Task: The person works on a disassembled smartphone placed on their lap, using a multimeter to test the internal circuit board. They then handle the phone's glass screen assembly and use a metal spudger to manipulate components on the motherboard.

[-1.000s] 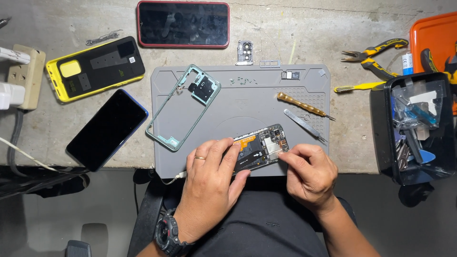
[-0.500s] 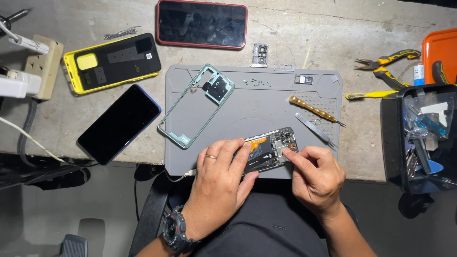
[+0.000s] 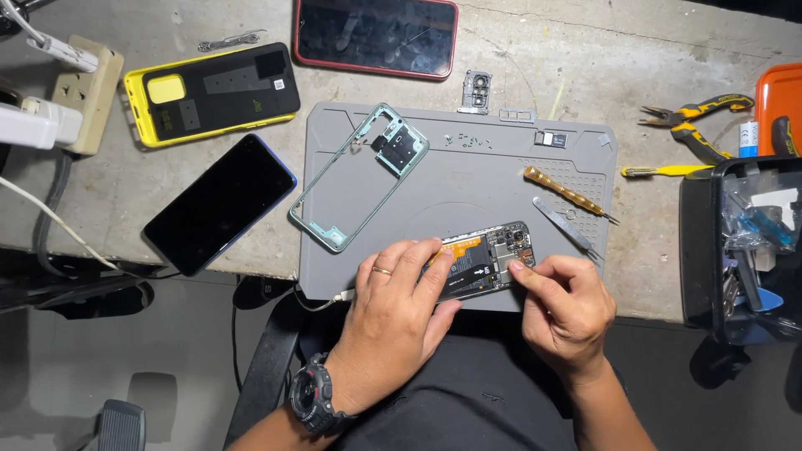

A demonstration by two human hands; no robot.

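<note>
In the head view, the left hand [image 3: 399, 321] is pressing the opened phone [image 3: 484, 260] flat at the grey mat's [image 3: 468, 179] near edge, steadying it, while the right hand [image 3: 565, 305] is pinching at its exposed board; tweezers [image 3: 568, 227] are lying just beside, within reach.

Opened phone [image 3: 484, 259] on mat [image 3: 468, 184], frame [image 3: 355, 179] left, tweezers [image 3: 568, 227] right

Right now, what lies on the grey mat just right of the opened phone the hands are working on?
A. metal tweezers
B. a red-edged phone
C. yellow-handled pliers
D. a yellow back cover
A: the tweezers lie on the mat beside the opened phone, below the screwdriver.
</note>
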